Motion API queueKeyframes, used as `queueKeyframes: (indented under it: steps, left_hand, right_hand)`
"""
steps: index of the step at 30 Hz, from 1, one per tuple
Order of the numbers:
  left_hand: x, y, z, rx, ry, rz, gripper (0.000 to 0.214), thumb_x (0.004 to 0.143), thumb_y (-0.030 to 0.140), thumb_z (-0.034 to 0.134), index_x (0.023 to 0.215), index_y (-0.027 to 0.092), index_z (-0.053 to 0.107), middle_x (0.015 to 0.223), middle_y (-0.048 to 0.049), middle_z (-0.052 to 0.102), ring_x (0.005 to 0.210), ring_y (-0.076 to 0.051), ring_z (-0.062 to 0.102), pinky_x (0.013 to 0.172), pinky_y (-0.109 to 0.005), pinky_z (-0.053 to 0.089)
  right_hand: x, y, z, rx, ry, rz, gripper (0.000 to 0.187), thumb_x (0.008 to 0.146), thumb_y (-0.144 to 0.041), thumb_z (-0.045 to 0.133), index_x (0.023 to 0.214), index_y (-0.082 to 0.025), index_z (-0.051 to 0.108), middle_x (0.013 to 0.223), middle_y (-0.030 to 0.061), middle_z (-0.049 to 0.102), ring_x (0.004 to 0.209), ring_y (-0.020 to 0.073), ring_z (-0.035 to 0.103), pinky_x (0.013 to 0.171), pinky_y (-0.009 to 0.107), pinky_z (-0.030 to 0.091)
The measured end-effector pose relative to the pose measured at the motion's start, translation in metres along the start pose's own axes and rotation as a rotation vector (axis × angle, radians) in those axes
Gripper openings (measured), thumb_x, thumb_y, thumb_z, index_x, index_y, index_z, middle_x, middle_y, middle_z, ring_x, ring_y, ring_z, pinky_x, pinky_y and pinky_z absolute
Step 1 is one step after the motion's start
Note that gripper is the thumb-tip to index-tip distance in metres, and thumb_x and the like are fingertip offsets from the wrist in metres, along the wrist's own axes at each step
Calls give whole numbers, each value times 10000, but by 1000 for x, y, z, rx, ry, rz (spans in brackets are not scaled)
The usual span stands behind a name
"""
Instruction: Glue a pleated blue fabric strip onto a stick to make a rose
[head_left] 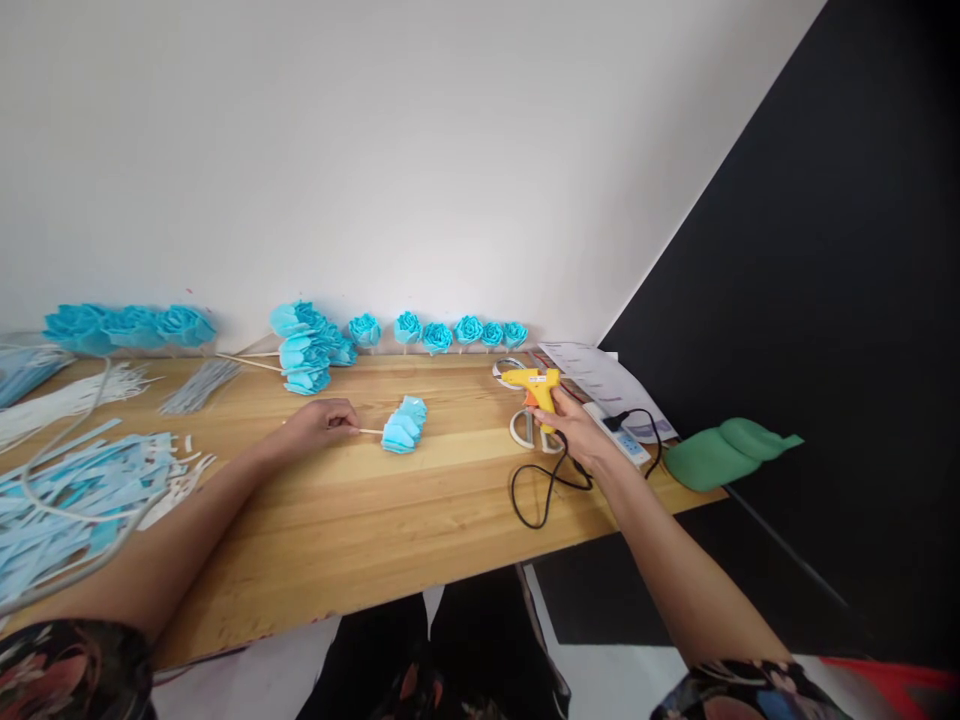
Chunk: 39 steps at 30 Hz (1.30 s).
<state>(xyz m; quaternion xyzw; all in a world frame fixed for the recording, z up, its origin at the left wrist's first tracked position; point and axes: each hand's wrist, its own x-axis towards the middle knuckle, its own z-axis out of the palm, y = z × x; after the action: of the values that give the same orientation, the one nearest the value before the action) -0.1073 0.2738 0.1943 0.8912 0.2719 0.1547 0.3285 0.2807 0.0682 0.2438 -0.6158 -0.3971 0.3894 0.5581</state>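
My left hand (pixel 326 420) pinches the thin stick stem (pixel 370 431) of a light-blue paper flower (pixel 404 425), which lies sideways over the wooden table. In my right hand (pixel 568 420) is a yellow glue gun (pixel 538 384) with an orange trigger, its nozzle pointing left. A black cord (pixel 534 522) loops down from the gun's handle onto the tabletop. Close beneath the gun sit two rolls of tape, one white roll (pixel 517 432) nearer me and another roll (pixel 498 370) behind it.
Blue paper flowers (pixel 469 330) line the wall, and a stemmed bunch (pixel 304 350) lies left of centre. Paper strips (pixel 82 500) and grey wires (pixel 201 386) cover the left side. At right are a power strip (pixel 631 446), printed sheets (pixel 600 375) and a green bag-like object (pixel 720 455).
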Motion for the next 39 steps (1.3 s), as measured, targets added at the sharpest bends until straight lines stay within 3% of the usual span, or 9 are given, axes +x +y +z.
queueKeyframes:
  steps: [6, 10, 14, 21, 28, 35, 39]
  left_hand:
    - [0, -3, 1, -16, 10, 13, 289, 854, 416, 553, 788, 149, 643, 776, -31, 604, 715, -160, 551, 648, -259, 409]
    - [0, -7, 3, -15, 18, 23, 294, 848, 425, 560, 779, 153, 646, 765, -30, 605, 701, -158, 552, 635, -258, 406]
    - [-1, -5, 2, -24, 12, 21, 305, 863, 428, 549, 785, 151, 648, 769, -31, 608, 707, -157, 551, 639, -258, 411]
    - [0, -3, 1, 3, 3, 12, 296, 844, 432, 556, 779, 160, 655, 780, -32, 626, 727, -166, 568, 654, -258, 419]
    - [0, -7, 3, -2, 25, 39, 301, 848, 437, 557, 780, 163, 662, 773, -33, 630, 712, -159, 570, 642, -247, 414]
    - [0, -8, 2, -10, 27, 53, 277, 846, 416, 567, 790, 163, 665, 763, -30, 627, 692, -155, 563, 635, -250, 408]
    - [0, -9, 2, -16, 19, 53, 281, 862, 418, 564, 801, 163, 662, 772, -29, 619, 693, -153, 557, 629, -249, 404]
  right_hand:
    - [4, -8, -18, 131, 82, 14, 447, 648, -257, 820, 1066, -274, 661, 1071, 13, 697, 954, 181, 651, 712, 257, 572]
    - [1, -12, -28, 193, 197, 30, 380, 634, -240, 821, 985, -249, 676, 985, 6, 702, 793, 132, 653, 638, 199, 563]
    - [-12, -9, -23, 210, 181, 47, 380, 638, -246, 816, 992, -248, 677, 915, -5, 693, 648, 89, 610, 544, 163, 524]
    - [-25, 5, -18, 265, 200, -40, 402, 673, -270, 810, 1044, -287, 656, 983, -3, 668, 818, 124, 640, 579, 173, 537]
    - [-34, 7, -25, 293, 272, -65, 407, 627, -281, 852, 982, -272, 655, 974, -5, 650, 779, 113, 619, 659, 220, 572]
    - [-36, 4, -20, 292, 271, -61, 421, 632, -267, 841, 1008, -266, 650, 939, -3, 628, 713, 101, 599, 502, 154, 508]
    - [-35, 10, -18, 290, 259, -58, 403, 641, -261, 832, 996, -268, 640, 954, -2, 644, 751, 102, 614, 574, 155, 537]
